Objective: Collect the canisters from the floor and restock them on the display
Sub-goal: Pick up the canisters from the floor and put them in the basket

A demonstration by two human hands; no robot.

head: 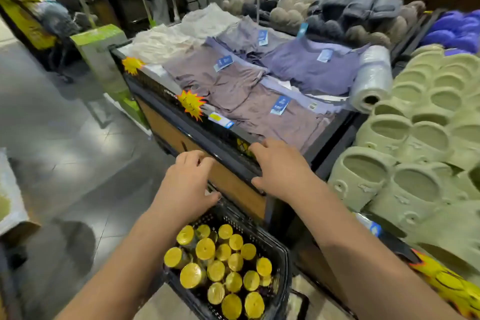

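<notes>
- Canisters [220, 267] with yellow lids stand packed upright in a black basket [241, 215], set low against the front of the display [166, 125], near its right front corner.
- No loose ones show on the floor [65, 163] in view, so collecting looks largely done. None sits on the display top, so restocking seems wholly still to do.
- Right hand [280, 169] lies released, fingers spread, on the display's black front rim.
- Left hand [189, 182] hangs just above the basket's far rim with fingers loosely curled; I cannot tell whether it grasps anything.
- Folded garments [233, 91] with blue tags cover the display top, leaving no bare spot there for canisters.
- A roll of clear plastic bags [371, 80] lies at the right edge, with green clogs [420, 138] stacked just beyond.
</notes>
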